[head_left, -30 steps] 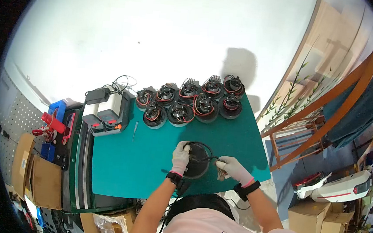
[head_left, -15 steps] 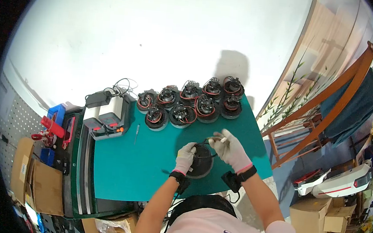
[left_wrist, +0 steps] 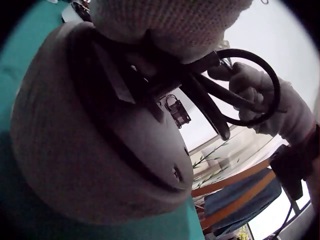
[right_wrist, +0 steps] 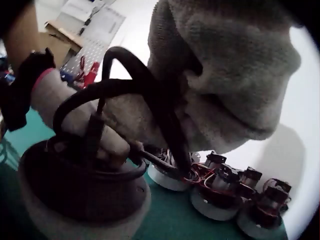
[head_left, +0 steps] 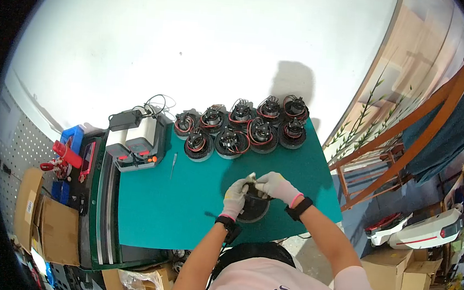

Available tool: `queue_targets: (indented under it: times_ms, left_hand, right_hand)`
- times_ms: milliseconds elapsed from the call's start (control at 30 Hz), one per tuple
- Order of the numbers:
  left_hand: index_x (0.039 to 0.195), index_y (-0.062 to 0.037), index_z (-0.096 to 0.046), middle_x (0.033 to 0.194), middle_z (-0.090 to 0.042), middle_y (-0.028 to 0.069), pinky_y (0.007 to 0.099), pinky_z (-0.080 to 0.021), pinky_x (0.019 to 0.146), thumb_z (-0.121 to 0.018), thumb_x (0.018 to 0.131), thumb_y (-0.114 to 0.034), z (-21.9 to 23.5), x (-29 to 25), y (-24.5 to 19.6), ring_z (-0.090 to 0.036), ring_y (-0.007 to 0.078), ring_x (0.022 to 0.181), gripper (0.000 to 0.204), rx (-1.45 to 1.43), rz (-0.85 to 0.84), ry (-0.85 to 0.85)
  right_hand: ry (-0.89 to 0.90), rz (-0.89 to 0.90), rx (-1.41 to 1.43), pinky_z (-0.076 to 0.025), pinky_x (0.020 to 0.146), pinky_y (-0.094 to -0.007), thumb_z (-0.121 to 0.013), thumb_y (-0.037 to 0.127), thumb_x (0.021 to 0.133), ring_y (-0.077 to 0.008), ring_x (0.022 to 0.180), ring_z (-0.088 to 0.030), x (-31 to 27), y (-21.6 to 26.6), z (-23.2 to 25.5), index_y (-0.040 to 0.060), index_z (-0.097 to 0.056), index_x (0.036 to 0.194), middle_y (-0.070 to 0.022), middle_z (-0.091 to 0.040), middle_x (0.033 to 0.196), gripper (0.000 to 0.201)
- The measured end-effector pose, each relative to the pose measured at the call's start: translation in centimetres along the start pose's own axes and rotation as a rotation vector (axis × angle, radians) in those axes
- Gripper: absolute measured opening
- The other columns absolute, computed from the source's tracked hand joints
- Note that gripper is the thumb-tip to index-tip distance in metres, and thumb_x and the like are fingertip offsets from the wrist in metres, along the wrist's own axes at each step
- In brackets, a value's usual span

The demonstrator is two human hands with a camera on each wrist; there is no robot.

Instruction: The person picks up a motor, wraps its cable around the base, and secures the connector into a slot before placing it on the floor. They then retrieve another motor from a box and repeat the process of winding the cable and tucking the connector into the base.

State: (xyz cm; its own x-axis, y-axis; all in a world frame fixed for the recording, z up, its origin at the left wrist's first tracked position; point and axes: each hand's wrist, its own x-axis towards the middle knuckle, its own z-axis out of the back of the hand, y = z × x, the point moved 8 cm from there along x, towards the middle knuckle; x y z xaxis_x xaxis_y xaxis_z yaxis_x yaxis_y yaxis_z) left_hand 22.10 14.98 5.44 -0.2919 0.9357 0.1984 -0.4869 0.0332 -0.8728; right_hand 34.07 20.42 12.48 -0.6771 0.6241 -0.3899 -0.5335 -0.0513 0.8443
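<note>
A round unit (head_left: 254, 209) with a grey curved wall (left_wrist: 55, 140) and a dark, recessed top face is at the near part of the teal mat. My left hand (head_left: 234, 198), in a pale knit glove, grips at the middle of its top, where the fingers hide much of the centre. Black cable (right_wrist: 165, 110) loops up from there, and in the right wrist view it runs into the fingers of my gloved right hand (right_wrist: 225, 65). That hand pinches the cable close beside the left one, above the unit's far rim.
Several similar round units (head_left: 232, 144) with motors and red and black wires stand in two rows toward the wall. A thin screwdriver (head_left: 173, 166) lies on the teal mat (head_left: 150, 209). Left of it stands a grey and black device (head_left: 137, 143) with cables on top.
My right hand rose from beside the unit, then came in to the left hand, both now meeting over the unit's far rim. The left hand keeps its grip.
</note>
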Motion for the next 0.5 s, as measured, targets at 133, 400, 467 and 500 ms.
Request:
queue_targets:
  times_ms: [133,400,467,500]
  left_hand:
    - [0.109,-0.0059,-0.056,0.098,-0.06,0.0115,0.035,-0.046,0.078,-0.051,0.086,-0.019,0.3,0.1,0.0,-0.059,0.0237,0.088,0.027,-0.167,0.196,0.106]
    - [0.114,-0.0064,-0.053,0.106,-0.056,0.0067,0.0277,-0.049,0.082,-0.049,0.087,-0.017,0.6,-0.8,0.0,-0.058,0.0185,0.088,0.029,-0.506,0.588,0.192]
    - [0.115,-0.0018,-0.051,0.106,-0.055,0.009,0.0279,-0.049,0.084,-0.044,0.09,-0.012,0.2,-0.2,1.0,-0.058,0.0181,0.09,0.028,-0.654,0.46,0.173]
    - [0.115,-0.0018,-0.051,0.106,-0.055,0.009,0.0279,-0.049,0.084,-0.044,0.09,-0.012,0.2,-0.3,1.5,-0.058,0.0181,0.09,0.028,-0.655,0.459,0.168]
  right_hand:
    - [-0.03,0.08,-0.729,-0.048,0.073,-0.0392,-0.052,0.028,0.076,-0.0318,0.08,-0.062,2.1,-0.7,-2.0,0.0029,-0.066,0.09,-0.0164,-0.065,0.083,0.031]
    - [0.297,0.014,-1.018,-0.05,0.071,-0.0386,-0.058,0.024,0.071,-0.0305,0.083,-0.063,2.5,1.6,-3.2,0.0041,-0.066,0.086,-0.0157,-0.065,0.09,0.026]
    - [0.492,0.066,-1.098,-0.05,0.066,-0.0372,-0.066,0.027,0.064,-0.0263,0.074,-0.064,2.9,0.8,-4.5,0.0033,-0.066,0.083,-0.0132,-0.066,0.08,0.03]
    - [0.494,0.07,-1.101,-0.05,0.066,-0.0372,-0.066,0.027,0.064,-0.0263,0.074,-0.064,3.2,0.3,-4.4,0.0033,-0.066,0.083,-0.0132,-0.066,0.08,0.03]
